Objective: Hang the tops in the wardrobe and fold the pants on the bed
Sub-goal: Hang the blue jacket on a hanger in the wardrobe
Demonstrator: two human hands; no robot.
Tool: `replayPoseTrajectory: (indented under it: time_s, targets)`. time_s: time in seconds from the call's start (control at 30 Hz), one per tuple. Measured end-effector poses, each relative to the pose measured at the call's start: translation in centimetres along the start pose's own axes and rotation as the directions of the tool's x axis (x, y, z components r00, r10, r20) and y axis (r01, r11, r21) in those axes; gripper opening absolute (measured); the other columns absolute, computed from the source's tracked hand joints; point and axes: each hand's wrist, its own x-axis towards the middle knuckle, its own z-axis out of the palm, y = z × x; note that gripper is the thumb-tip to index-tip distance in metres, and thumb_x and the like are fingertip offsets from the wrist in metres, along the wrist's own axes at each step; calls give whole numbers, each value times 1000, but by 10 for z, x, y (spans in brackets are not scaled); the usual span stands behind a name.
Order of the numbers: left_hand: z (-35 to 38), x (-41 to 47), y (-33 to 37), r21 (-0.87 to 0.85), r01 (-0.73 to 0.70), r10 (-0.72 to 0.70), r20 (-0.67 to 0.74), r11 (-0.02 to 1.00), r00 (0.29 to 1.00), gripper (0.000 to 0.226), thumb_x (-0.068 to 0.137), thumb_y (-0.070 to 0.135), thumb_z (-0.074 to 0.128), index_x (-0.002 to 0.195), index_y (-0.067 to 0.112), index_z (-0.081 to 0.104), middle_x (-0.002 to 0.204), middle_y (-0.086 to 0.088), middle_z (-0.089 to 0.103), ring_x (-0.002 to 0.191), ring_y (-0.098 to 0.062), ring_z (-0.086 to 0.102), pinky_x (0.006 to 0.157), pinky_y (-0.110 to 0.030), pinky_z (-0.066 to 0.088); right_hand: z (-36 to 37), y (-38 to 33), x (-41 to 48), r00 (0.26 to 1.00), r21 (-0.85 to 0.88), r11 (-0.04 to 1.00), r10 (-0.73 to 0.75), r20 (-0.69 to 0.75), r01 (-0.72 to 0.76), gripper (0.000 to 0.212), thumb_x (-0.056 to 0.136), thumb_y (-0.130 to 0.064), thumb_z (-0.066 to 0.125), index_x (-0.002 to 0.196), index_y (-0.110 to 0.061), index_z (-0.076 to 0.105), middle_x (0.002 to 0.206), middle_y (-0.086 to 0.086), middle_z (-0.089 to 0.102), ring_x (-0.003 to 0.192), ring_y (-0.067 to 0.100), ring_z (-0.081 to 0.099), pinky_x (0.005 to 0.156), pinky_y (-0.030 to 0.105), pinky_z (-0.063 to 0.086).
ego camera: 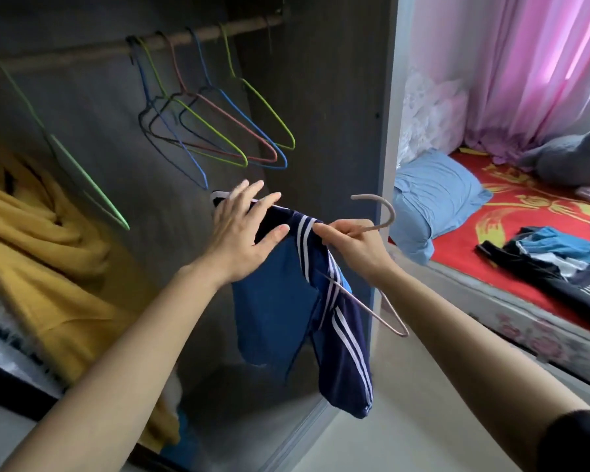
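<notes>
Right hand (358, 248) grips hanger (387, 212); left hand (242, 233) flat against top (276, 301).

A dark grey wardrobe (321, 97) stands open beside a bed (457, 247) with a red patterned cover. Daylight glows through pink curtains (542, 63) behind the bed. The floor (423, 420) is pale.

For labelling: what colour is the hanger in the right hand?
Hanger: pale pinkish beige; head view.

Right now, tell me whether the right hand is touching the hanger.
Touching. The head view shows the right hand gripping the hanger at its neck, just below the hook.
</notes>
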Motion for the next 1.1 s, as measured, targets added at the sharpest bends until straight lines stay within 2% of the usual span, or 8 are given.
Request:
replayPoseTrajectory:
  time_s: [0.13, 0.27, 0.43, 0.53, 0.7, 0.87, 0.97, 1.1]
  targets:
    - [3, 17, 4, 100, -103, 88, 150, 990, 985, 73, 87, 78, 21, 142, 37, 46, 112, 3, 58, 121, -20, 46, 114, -48, 12, -16, -7, 8, 997, -76, 995, -64, 38, 67, 30, 90, -34, 70, 64, -20, 74, 51, -14, 60, 51, -2, 51, 49, 9, 36]
    - [9, 28, 12, -93, 4, 3, 76, 996, 997, 47, 85, 66, 49, 112, 35, 71, 84, 6, 60, 95, -19, 54, 88, -38, 26, -26, -12, 18, 994, -222, 971, -72, 78, 88, 33, 87, -52, 68, 69, -25, 76, 59, -11, 66, 55, 0, 55, 52, 12, 39]
    - [17, 24, 4, -167, 103, -125, -129, 981, 984, 24, 89, 36, 68, 103, 19, 77, 76, -1, 60, 89, -25, 58, 84, -39, 30, -27, 15, 6, 887, -454, 858, -384, -257, 240, 39, 88, -61, 63, 107, -27, 63, 98, -13, 60, 82, -3, 56, 68, 7, 43]
    - [8, 23, -10, -201, 174, -213, -195, 964, 957, 24, 89, 35, 69, 103, 17, 77, 81, -6, 66, 92, -28, 60, 91, -44, 37, -22, 55, -26, 778, -588, 771, -519, -356, 245, 23, 95, -47, 58, 100, -25, 56, 96, -11, 49, 78, 2, 46, 68, 17, 34]
    - [-11, 23, -15, -215, 154, -216, -306, 964, 927, 27, 91, 42, 65, 104, 21, 76, 86, -7, 68, 95, -27, 60, 88, -32, 34, 13, 121, -63, 993, -635, 767, -118, 6, 95, 23, 92, -52, 58, 94, -30, 50, 84, -15, 51, 70, 7, 48, 63, 28, 39]
    - [-26, 15, -1, -194, 86, -151, -352, 977, 924, 29, 91, 50, 62, 101, 26, 76, 84, -1, 68, 89, -20, 61, 92, -54, 41, 46, 144, -64, 961, -690, 721, 226, 158, -56, 59, 80, -66, 64, 120, -25, 49, 110, -3, 54, 96, 21, 59, 81, 39, 52]
    - [-32, 8, -1, -219, 63, -141, -360, 974, 922, 31, 91, 54, 61, 100, 28, 76, 82, 1, 67, 87, -19, 61, 89, -56, 44, 54, 154, -60, 953, -689, 722, 247, 174, -61, 34, 89, -50, 63, 96, -18, 57, 103, 5, 63, 97, 30, 61, 72, 36, 46]
    - [-35, 0, -17, -181, 137, -192, -337, 974, 922, 28, 90, 58, 59, 101, 37, 74, 79, 11, 62, 91, -18, 59, 95, -51, 38, 43, 162, -59, 949, -704, 701, 286, 134, -112, 39, 87, -59, 64, 76, -22, 60, 80, -2, 67, 75, 23, 61, 57, 31, 37]
